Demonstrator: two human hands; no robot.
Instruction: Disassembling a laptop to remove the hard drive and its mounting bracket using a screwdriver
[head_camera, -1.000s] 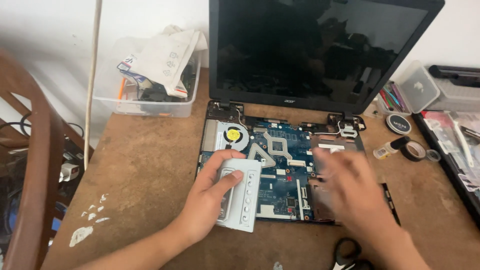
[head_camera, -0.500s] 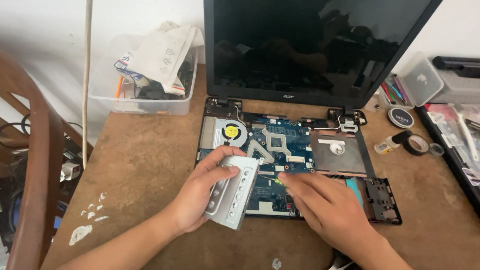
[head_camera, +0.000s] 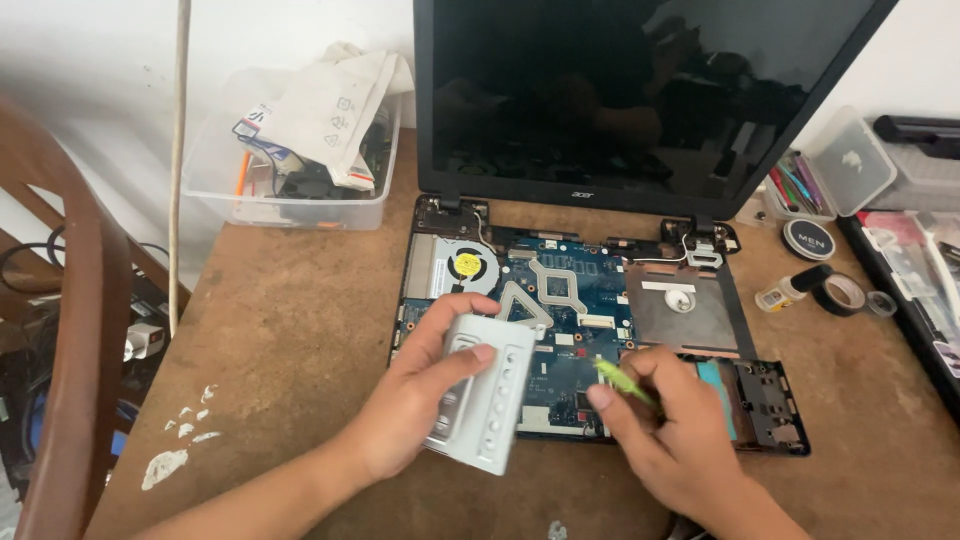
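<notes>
Centrally, low in the frame, the left hand (head_camera: 415, 405) gripped a silver metal bracket (head_camera: 485, 390), thumb laid across its face and fingers curled round the left edge, holding it tilted just above the lower left corner of the opened laptop base (head_camera: 770, 400). Just right of it, the right hand (head_camera: 670, 430) had its fingertips pinched together on a thin green tool (head_camera: 622, 381), whose tip pointed up-left over the blue motherboard (head_camera: 575, 320). The bracket and both hands hid much of the board's lower part.

Higher on the board sat a fan with a yellow hub (head_camera: 466, 266) and a grey heat-sink plate (head_camera: 545, 290); to the right lay a bare metal bay (head_camera: 680, 315). The dark laptop screen (head_camera: 640, 90) stood upright across the top centre.

At upper left, a clear plastic bin (head_camera: 290, 190) held white papers and cables. At the right edge were rolls of tape (head_camera: 845, 292), a round black tin (head_camera: 808, 240), a small clear box (head_camera: 850, 160) and a black tray (head_camera: 915, 300). A wooden chair back (head_camera: 85, 330) curved along the left edge, and white paint flecks (head_camera: 180, 440) marked the brown worktable (head_camera: 290, 310) at lower left
</notes>
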